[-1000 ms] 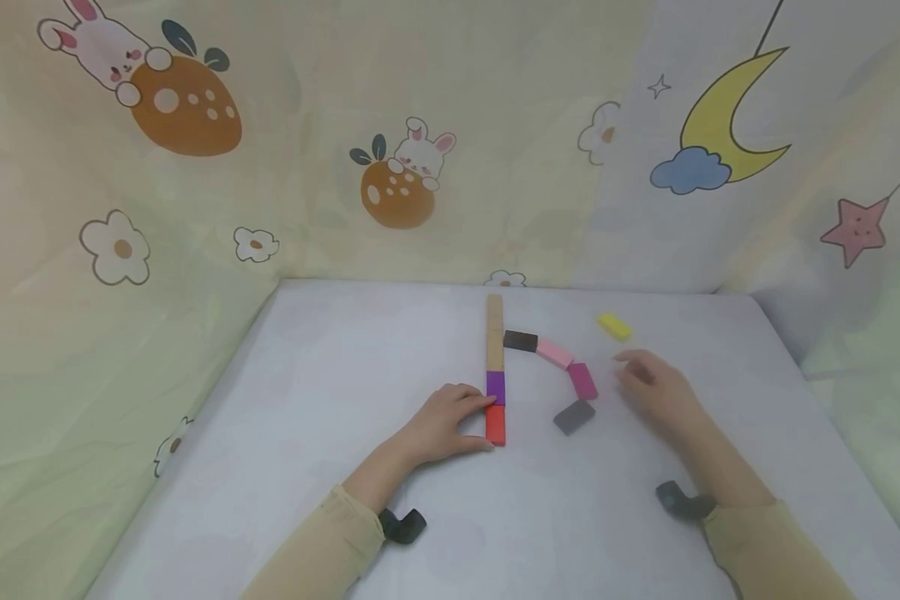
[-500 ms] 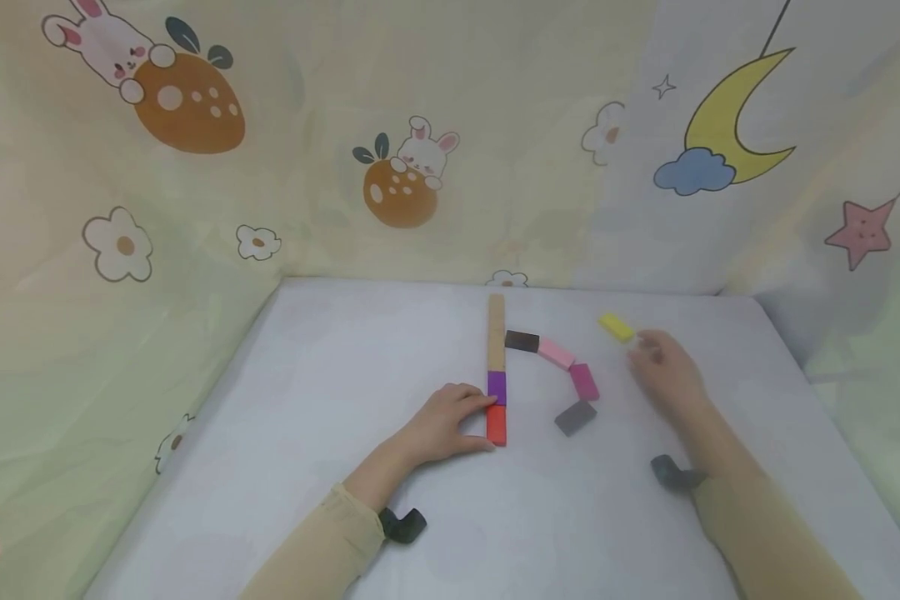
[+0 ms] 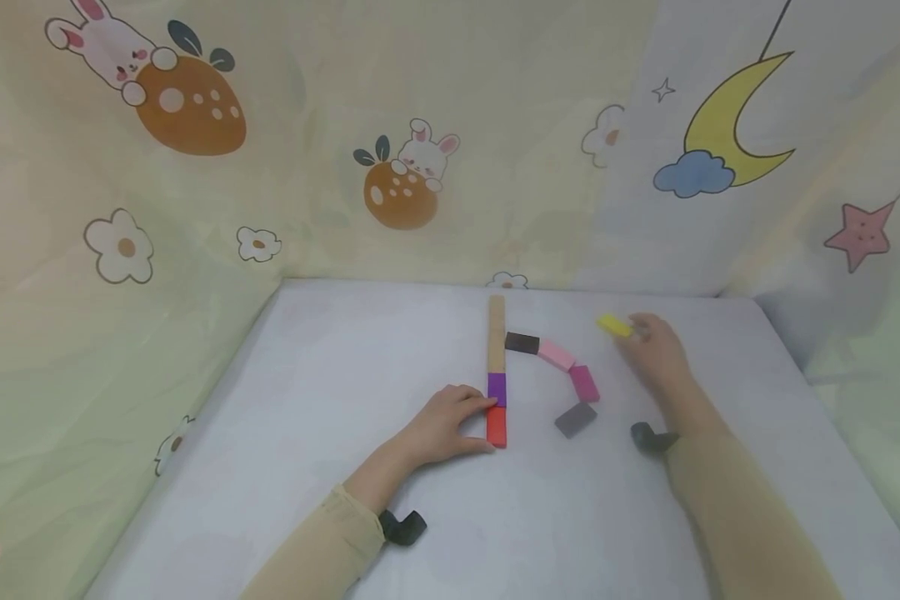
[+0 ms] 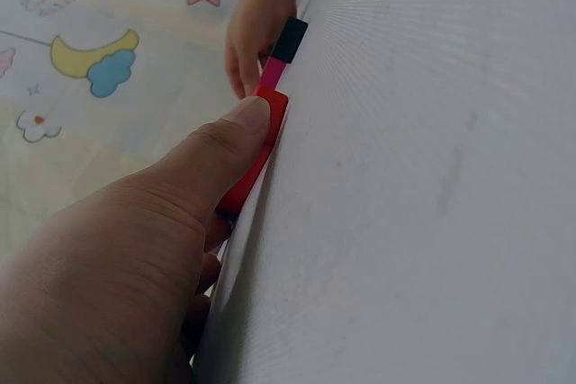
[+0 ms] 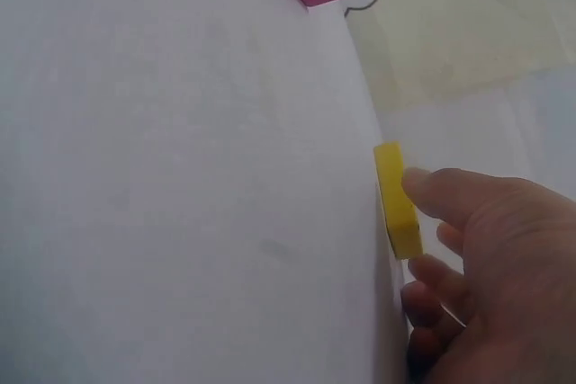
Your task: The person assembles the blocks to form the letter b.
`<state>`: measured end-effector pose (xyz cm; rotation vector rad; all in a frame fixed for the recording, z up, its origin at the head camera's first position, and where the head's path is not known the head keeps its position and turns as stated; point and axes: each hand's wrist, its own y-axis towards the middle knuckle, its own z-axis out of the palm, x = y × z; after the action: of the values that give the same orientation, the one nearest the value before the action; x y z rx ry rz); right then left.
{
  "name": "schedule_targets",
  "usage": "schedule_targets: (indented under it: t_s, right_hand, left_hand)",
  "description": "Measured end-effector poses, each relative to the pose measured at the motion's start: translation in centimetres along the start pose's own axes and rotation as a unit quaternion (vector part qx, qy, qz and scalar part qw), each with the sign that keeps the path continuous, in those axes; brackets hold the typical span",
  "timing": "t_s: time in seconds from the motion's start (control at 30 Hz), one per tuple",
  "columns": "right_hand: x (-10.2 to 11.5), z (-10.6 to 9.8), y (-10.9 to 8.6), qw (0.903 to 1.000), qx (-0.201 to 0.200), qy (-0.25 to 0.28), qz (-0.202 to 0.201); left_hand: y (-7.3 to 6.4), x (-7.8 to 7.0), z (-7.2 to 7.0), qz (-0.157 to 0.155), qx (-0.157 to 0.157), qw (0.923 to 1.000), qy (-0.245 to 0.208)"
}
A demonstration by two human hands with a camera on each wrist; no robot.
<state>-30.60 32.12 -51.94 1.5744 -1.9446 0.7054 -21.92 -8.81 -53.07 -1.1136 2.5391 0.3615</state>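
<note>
A straight column of blocks runs away from me: bare wood (image 3: 497, 333) at the far end, then a purple block (image 3: 497, 388), then a red block (image 3: 497, 428) nearest. My left hand (image 3: 446, 425) holds the red block, thumb on its near end (image 4: 261, 119) and a fingertip at the purple seam. From the column, a dark block (image 3: 522, 342), a light pink block (image 3: 557, 355), a magenta block (image 3: 585, 383) and a grey block (image 3: 576, 419) curve to the right. At the far right my right hand (image 3: 658, 354) pinches a yellow block (image 5: 396, 204) between thumb and fingers.
The blocks lie on a white-covered table (image 3: 307, 533). Printed cloth (image 3: 510, 167) with rabbits, a moon and flowers hangs behind it and at the sides. A dark wrist device (image 3: 403, 527) sits at each sleeve cuff.
My right hand has moved away from me, from beside the magenta block to the yellow block, and its fingers now grip it. My left hand stays in place on the red block.
</note>
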Motion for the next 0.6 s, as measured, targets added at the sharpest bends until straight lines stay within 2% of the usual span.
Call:
schedule_targets:
  t_s: [0.23, 0.43, 0.6]
  right_hand:
    - [0.2, 0.2, 0.9, 0.9996, 0.02, 0.018, 0.011]
    - [0.1, 0.2, 1.3, 0.9997, 0.019, 0.015, 0.004]
    - [0.0, 0.2, 1.4, 0.9996, 0.02, 0.015, 0.014]
  left_hand:
    - [-0.1, 0.2, 0.1, 0.005, -0.004, 1.0, 0.001]
    - [-0.1, 0.2, 0.0, 0.005, -0.006, 1.0, 0.003]
    - [-0.1, 0.2, 0.0, 0.002, -0.002, 1.0, 0.001]
